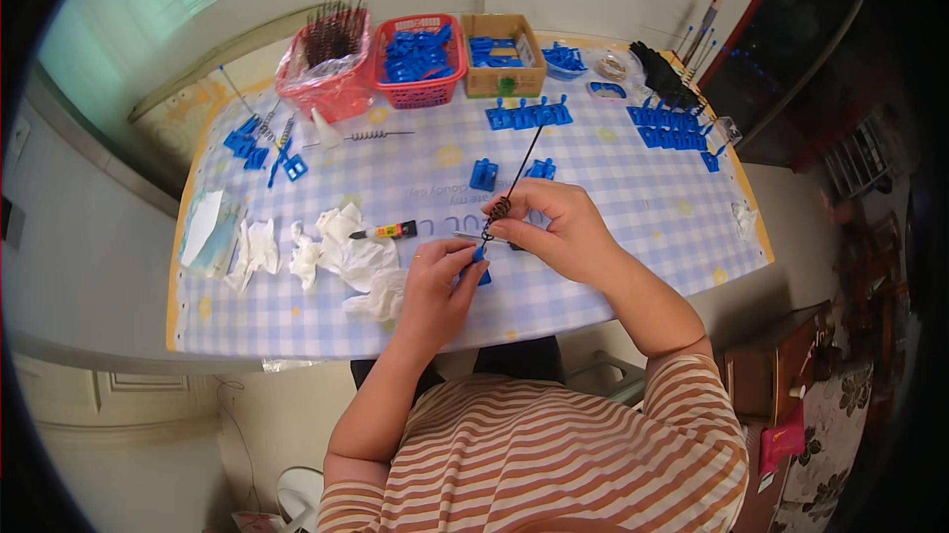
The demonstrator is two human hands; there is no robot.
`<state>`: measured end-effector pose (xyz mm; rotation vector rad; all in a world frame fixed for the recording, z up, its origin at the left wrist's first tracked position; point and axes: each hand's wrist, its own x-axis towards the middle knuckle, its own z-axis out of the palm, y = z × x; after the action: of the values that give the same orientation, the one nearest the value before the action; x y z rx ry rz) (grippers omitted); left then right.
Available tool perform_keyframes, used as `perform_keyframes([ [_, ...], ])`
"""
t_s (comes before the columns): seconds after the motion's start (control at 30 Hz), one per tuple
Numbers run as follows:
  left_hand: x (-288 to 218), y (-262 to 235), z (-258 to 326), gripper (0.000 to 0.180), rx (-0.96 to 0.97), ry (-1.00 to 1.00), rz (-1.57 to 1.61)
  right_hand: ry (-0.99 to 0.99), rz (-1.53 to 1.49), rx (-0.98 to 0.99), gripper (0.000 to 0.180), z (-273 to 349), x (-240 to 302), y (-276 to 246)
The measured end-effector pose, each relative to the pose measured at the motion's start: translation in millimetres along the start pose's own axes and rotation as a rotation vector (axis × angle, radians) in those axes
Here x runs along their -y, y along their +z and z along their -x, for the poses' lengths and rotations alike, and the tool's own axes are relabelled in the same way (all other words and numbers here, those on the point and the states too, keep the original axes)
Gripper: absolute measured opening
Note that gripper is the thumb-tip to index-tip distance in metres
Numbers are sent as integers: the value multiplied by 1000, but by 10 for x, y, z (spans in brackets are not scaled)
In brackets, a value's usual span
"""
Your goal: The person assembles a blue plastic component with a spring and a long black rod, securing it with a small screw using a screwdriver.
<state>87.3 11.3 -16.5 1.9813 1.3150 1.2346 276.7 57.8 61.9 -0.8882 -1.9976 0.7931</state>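
My right hand pinches a dark coil spring whose long straight end points up and away over the table. The spring's lower end meets a small blue plastic part, pinched in the fingers of my left hand. Whether the wire sits inside the blue part cannot be made out. More blue plastic shows just under my left fingertips. Beyond my hands, two blue plastic pieces stand apart on the checked tablecloth. A small black and yellow tube lies left of my left hand on crumpled white tissue.
Along the back stand a red basket of dark wires, a red basket of blue parts and a cardboard box. Blue pieces line up at back centre and right. A loose spring and a white nozzle lie back left.
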Motion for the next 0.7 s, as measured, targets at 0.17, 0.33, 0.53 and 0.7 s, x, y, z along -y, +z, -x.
perform_keyframes([
  [0.17,97,-22,86,19,-90,25,-25,-10,55,60,21,-61,77,133],
  [0.33,135,-5,130,19,-129,33,-25,-78,90,80,18,-37,59,213],
  [0.53,160,16,141,16,-139,65,-105,-82,116,42,17,-73,166,177],
  [0.7,180,28,151,15,-119,30,-114,-89,135,52,17,-84,197,188],
])
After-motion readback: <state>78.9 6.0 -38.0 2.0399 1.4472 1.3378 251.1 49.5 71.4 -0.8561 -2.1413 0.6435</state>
